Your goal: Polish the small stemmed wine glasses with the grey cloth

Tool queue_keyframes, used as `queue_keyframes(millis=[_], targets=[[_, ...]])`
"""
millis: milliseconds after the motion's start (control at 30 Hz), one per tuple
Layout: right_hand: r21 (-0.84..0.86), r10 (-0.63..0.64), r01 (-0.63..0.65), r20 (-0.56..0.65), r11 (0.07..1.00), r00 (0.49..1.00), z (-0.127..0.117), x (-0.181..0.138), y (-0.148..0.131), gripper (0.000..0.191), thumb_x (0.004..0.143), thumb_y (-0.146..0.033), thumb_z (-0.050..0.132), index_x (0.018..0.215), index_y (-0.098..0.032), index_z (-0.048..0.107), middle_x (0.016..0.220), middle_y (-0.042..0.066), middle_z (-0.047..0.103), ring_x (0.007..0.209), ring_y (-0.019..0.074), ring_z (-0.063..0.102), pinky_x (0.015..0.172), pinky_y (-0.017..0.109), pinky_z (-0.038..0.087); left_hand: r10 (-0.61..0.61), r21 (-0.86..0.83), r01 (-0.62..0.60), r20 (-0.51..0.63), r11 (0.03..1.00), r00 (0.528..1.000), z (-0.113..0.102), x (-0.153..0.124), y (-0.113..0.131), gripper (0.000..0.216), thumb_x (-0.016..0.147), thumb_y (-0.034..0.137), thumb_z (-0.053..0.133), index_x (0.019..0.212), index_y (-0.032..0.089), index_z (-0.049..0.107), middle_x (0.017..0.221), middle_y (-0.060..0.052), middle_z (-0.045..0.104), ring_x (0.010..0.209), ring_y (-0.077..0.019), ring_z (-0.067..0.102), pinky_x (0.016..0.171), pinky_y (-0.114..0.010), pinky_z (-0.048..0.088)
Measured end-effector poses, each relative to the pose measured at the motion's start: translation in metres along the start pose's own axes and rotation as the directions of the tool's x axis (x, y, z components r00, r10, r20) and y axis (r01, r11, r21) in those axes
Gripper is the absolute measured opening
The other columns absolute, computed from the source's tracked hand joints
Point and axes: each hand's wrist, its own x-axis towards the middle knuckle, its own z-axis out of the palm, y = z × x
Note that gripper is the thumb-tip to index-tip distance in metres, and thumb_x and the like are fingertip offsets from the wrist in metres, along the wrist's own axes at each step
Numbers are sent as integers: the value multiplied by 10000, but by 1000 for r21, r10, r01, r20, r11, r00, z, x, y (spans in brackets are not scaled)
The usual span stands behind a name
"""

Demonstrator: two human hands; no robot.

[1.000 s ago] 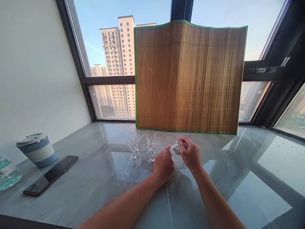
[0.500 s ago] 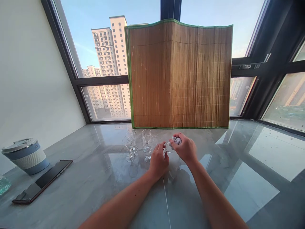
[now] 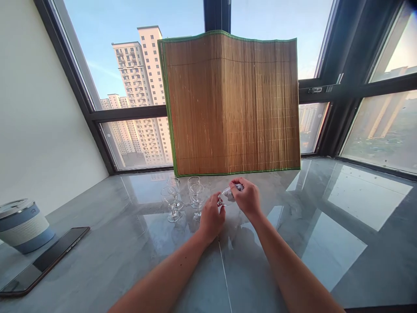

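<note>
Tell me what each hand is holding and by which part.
Both hands share one small stemmed glass, tipped on its side. The left hand pinches its stem end; the right hand grips the bowel end with a crumpled cloth pressed at it.

**Grey marble, golden bamboo**

The countertop (image 3: 293, 243) is glossy grey, veined like marble. The bamboo mat (image 3: 231, 104) is golden-brown, finely striped, edged in green. The stemmed glasses (image 3: 182, 198) are clear. The lidded cup (image 3: 22, 224) is white and blue with a grey lid. The phone (image 3: 42, 263) is black.
</note>
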Motion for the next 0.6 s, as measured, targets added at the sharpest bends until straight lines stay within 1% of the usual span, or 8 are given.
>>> queue_keyframes(millis=[67, 133, 233, 333, 400, 467, 533, 600], targets=[[72, 8, -3, -58, 997, 998, -1, 0, -2, 236, 861, -379, 522, 802, -218, 684, 792, 44, 726, 713, 197, 631, 704, 287, 439, -2, -16, 2, 1, 1000, 1000, 0, 1, -2, 459, 824, 99, 509, 1270, 205, 490, 1024, -48, 645, 903, -183, 606, 852, -324, 475], [126, 33, -12, -166, 992, 986, -4, 2, -3, 255, 870, -389, 514, 805, -201, 673, 781, 52, 713, 698, 190, 617, 691, 279, 440, 0, -32, 0, -17, 999, 1000, -1, 3, -3, 450, 832, 96, 496, 1269, 204, 493, 1014, -48, 640, 884, -175, 599, 843, -313, 471], [150, 111, -60, -357, 987, 928, -10, 6, -3, 265, 874, -390, 506, 818, -183, 662, 787, 68, 701, 710, 193, 608, 693, 278, 445, -14, -52, 11, -65, 999, 998, -2, 5, -4, 418, 836, 97, 488, 1239, 206, 509, 990, -40, 631, 863, -166, 585, 834, -301, 465], [154, 150, -94, -411, 984, 899, -12, 8, -2, 258, 874, -388, 505, 833, -183, 657, 806, 68, 701, 723, 195, 612, 697, 278, 450, -35, -97, 23, -118, 995, 992, -2, 7, -3, 354, 842, 119, 499, 1183, 208, 526, 926, -20, 619, 816, -154, 576, 808, -289, 467], [136, 141, -97, -370, 986, 918, -12, 8, -2, 269, 876, -414, 514, 822, -194, 658, 798, 54, 703, 709, 189, 613, 692, 277, 444, -29, -134, 12, -125, 991, 992, 0, 7, -2, 337, 849, 133, 505, 1177, 209, 519, 909, -15, 621, 814, -153, 583, 807, -292, 472], [88, 132, -111, -278, 990, 952, -10, 6, -3, 314, 877, -475, 522, 802, -207, 666, 777, 42, 708, 699, 188, 617, 687, 279, 430, -10, -181, -6, -89, 983, 996, 2, 7, -1, 352, 861, 145, 504, 1206, 211, 496, 933, -21, 642, 842, -158, 606, 820, -305, 479], [14, 132, -131, -144, 991, 981, -8, 4, -5, 373, 866, -554, 524, 818, -220, 683, 776, 39, 716, 720, 196, 629, 676, 280, 415, -12, -239, 4, -32, 971, 999, 4, 6, -2, 372, 875, 163, 503, 1242, 214, 468, 973, -31, 671, 873, -165, 636, 831, -318, 487], [-69, 128, -126, 24, 990, 991, -8, 3, -6, 411, 844, -612, 530, 859, -238, 700, 806, 36, 724, 761, 207, 642, 652, 276, 396, -41, -287, 44, 17, 957, 999, 5, 6, -3, 379, 885, 189, 508, 1260, 214, 454, 1012, -45, 695, 892, -172, 661, 824, -324, 495]])
